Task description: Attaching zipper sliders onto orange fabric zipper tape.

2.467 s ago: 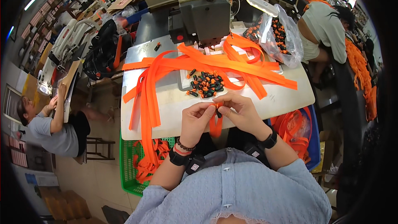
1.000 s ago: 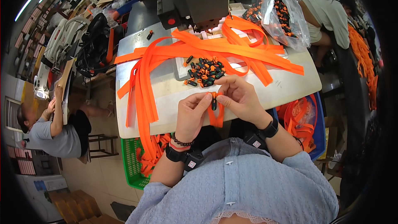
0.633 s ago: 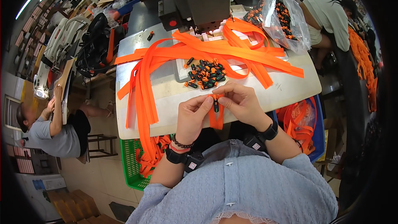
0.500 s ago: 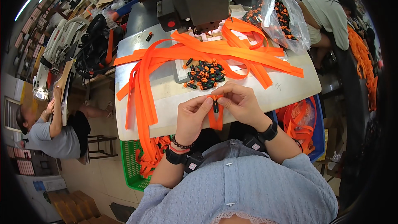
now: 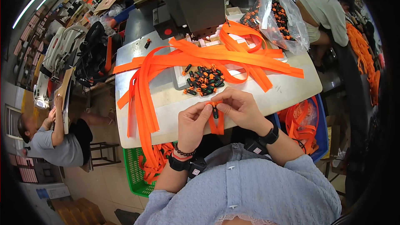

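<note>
Near the table's front edge, my left hand (image 5: 192,125) and my right hand (image 5: 243,110) meet with thumbs and forefingers pinched. Between them is a zipper slider (image 5: 215,111) with a dark pull tab pointing down toward me. A narrow orange zipper tape (image 5: 217,130) hangs below the fingertips in two strands, and both hands pinch at its upper part. The fingers partly cover the slider's body. Just beyond, a pile of orange sliders with dark pull tabs (image 5: 204,81) lies on the table. Long orange zipper tapes (image 5: 237,57) are spread across behind and left of it.
A dark machine head (image 5: 193,5) stands over the far side. Right of it is a clear bag (image 5: 287,21) of sliders. Below the table are a green basket (image 5: 134,171) and a blue bin (image 5: 321,135) with orange tape. People sit at left (image 5: 62,146) and far right (image 5: 323,12).
My hands keep their pinch at nearly the same place, with the slider slightly lower. The view has shifted a little. Both strands of the hanging tape now show more plainly, spread apart.
</note>
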Demonstrator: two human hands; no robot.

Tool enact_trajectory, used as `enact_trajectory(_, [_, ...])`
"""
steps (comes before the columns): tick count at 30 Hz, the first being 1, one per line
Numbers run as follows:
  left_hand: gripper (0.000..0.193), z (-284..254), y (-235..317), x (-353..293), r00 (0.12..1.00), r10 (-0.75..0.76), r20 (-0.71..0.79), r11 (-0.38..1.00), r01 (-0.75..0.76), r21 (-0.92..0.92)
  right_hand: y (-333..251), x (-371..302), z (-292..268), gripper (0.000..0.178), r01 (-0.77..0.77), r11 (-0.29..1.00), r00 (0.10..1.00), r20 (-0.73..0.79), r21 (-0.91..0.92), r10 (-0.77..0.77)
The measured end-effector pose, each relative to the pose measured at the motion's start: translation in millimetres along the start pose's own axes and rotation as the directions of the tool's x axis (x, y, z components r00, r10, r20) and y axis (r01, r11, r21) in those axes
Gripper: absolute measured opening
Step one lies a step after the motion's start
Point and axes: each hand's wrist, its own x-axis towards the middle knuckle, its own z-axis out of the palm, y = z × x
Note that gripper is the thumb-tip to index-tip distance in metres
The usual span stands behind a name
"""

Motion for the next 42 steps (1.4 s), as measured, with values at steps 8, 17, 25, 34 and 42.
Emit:
enact_trajectory(8, [0.021,-1.4,-2.0,-0.5,1.0,0.003,-0.009,1.0,-0.002,0.018,1.0,0.3,0.9,0.019,0.024,1.0,1.0,-0.016,0.004,-0.024])
enact_trajectory(17, [0.02,-2.0,-2.4,-0.4,1.0,0.008,-0.011,0.998,-0.008,0.055,1.1,0.1,-1.4,0.02,0.018,1.0,1.0,0.018,0.004,-0.018])
enact_trajectory(25, [0.019,-1.6,-2.0,-0.4,1.0,0.013,-0.001,0.999,-0.013,0.036,-5.7,0.3,3.3,0.017,0.013,1.0,1.0,-0.022,0.023,-0.013])
enact_trajectory(34, [0.014,-0.9,-0.9,-0.4,0.997,0.034,0.068,0.989,-0.044,0.14,0.7,-1.8,-1.4,0.01,0.043,0.997,0.999,0.022,-0.061,-0.041])
enact_trajectory(42, [0.017,-1.9,-2.1,-2.1,0.999,0.052,0.008,0.993,-0.052,0.109,-8.0,-0.9,3.5,0.016,0.003,0.992,1.0,-0.022,0.128,0.0])
